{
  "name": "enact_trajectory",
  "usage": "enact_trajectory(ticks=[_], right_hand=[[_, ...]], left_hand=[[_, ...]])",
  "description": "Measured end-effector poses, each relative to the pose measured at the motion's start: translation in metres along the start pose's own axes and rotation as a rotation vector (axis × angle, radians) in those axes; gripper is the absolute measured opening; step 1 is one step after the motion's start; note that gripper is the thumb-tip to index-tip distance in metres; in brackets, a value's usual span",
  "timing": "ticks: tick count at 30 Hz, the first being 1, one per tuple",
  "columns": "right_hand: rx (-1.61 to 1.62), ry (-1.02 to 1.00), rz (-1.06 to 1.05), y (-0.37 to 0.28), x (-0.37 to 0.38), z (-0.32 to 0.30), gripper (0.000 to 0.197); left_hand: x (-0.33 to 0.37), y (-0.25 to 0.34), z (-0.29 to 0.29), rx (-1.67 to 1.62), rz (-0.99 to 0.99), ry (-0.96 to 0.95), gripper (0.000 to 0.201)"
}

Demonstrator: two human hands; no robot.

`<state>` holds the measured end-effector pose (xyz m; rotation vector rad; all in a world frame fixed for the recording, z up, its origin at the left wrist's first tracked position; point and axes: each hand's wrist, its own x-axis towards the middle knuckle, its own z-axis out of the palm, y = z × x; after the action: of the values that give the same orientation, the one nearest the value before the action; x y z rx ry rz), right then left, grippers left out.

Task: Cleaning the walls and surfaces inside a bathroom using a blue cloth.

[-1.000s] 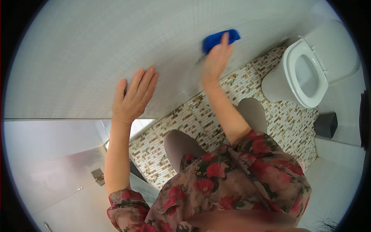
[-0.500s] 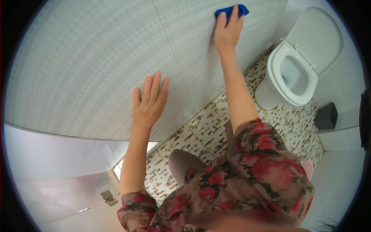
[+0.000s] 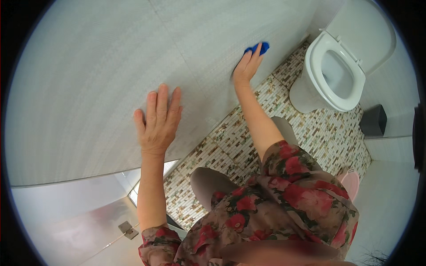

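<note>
My right hand (image 3: 248, 66) presses a blue cloth (image 3: 262, 48) against the pale tiled wall (image 3: 97, 80), low down near the floor. Part of the cloth is hidden under the palm and fingers. To the left, my left hand (image 3: 159, 122) lies flat on the same wall with its fingers stretched out. It holds nothing.
A white toilet (image 3: 310, 80) with its lid raised stands at the right. Beside it is a dark grey bin (image 3: 373, 121). A pink basin (image 3: 350, 182) sits partly behind my sleeve. Brown-and-white mosaic tiles (image 3: 235, 137) cover the floor. A metal latch (image 3: 128, 230) is at lower left.
With the blue cloth, my right hand has slid down the wall toward the floor. My left hand stays flat on the wall, and the view has shifted somewhat.
</note>
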<state>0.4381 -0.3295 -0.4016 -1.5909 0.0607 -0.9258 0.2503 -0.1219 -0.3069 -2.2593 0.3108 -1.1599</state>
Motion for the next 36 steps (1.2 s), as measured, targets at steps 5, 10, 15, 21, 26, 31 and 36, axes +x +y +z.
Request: enact_trajectory(ticks=[5,10,15,21,26,31,36], right_hand=[[-0.072,-0.060,0.676,0.069,-0.104,0.004,0.058],[-0.002,-0.148,1.030,0.115,-0.169,-0.018,0.060],[0.133,-0.231,1.536,0.102,-0.214,-0.012,0.058],[0.359,0.149,1.519,0.213,-0.108,-0.028,0.049],[0.525,0.271,1.218,0.097,-0.034,0.009,0.064],[0.388,0.081,0.352,-0.030,0.069,-0.002,0.061],[0.194,0.143,-0.266,-0.064,0.120,-0.004,0.059]], left_hand=[[-0.009,-0.002,0.004,0.059,0.004,-0.018,0.052],[-0.002,0.002,0.007,0.084,0.009,0.012,0.048],[-0.016,-0.010,0.003,0.151,0.028,-0.022,0.047],[0.007,0.009,0.009,0.104,0.010,0.030,0.048],[-0.014,-0.015,0.002,0.155,0.051,0.007,0.049],[-0.002,-0.004,-0.003,0.059,0.032,-0.017,0.045],[-0.005,-0.005,-0.006,0.030,0.050,-0.035,0.040]])
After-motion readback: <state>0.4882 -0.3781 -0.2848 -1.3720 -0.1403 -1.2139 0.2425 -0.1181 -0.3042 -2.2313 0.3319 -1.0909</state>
